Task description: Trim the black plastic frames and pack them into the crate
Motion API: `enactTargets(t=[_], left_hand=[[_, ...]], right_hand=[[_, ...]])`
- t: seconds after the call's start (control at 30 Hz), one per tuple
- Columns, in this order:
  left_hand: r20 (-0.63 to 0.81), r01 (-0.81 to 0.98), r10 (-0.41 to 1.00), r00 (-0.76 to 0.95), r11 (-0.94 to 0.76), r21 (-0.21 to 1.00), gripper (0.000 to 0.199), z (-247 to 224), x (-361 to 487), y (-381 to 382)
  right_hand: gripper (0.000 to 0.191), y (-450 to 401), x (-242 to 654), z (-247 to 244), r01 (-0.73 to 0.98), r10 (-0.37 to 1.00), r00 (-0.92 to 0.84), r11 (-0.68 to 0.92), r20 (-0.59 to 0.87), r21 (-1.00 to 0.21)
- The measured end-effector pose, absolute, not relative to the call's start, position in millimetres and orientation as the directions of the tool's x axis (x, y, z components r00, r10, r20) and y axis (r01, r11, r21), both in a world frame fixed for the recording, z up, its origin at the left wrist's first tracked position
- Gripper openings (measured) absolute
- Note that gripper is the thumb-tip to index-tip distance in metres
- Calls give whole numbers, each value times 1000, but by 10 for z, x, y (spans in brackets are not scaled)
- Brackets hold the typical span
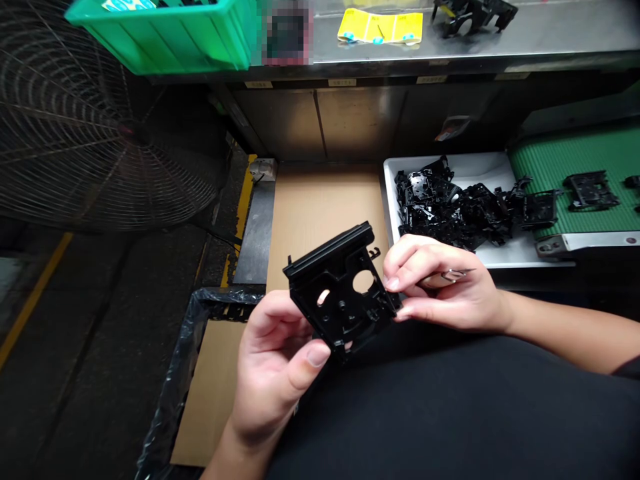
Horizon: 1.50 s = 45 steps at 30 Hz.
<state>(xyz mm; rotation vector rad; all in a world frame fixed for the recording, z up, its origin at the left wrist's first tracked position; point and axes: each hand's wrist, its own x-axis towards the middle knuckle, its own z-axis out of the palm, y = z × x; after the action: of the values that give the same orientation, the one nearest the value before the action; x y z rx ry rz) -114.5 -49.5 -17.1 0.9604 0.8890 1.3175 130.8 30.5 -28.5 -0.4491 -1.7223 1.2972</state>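
The left hand (273,373) and right hand (445,283) grip a black plastic frame (335,287) from either side, each closed on its edges, holding it up over a cardboard sheet (320,207). To the right, a white tray (480,173) holds heaped black parts (450,207), beside a green conveyor (575,160). Ahead, a steel shelf (380,60) carries a green crate (165,33). A floor fan (100,133) stands left, above a black bin liner (175,400).

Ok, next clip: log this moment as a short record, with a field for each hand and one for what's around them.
left hand: holding a black moulded plastic part from below
right hand: pinching the part's right edge
beside: white tray heaped with similar black parts; green ribbed conveyor belt
further: cardboard sheet; wire-guarded fan
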Motion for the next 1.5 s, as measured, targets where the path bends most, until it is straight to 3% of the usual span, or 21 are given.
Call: enactTargets(t=[0.27, 0.53, 0.83, 1.5], left_hand=[[33, -389, 998, 59, -7, 921, 33, -214, -1125, -511], [-106, -281, 994, -28, 94, 955, 28, -362, -1137, -531], [-183, -284, 980, -80, 154, 946, 28, -421, -1147, -532], [-180, -210, 976, -124, 152, 966, 26, -359, -1138, -411]], right_hand=[[29, 277, 1309, -333, -228, 751, -512, 348, 416, -909], [30, 267, 1258, -573, -266, 807, -507, 188, 303, -945], [27, 319, 1174, -748, -280, 825, -527, 59, 204, -958], [25, 391, 1141, -750, -278, 840, -481, 125, 251, -952]])
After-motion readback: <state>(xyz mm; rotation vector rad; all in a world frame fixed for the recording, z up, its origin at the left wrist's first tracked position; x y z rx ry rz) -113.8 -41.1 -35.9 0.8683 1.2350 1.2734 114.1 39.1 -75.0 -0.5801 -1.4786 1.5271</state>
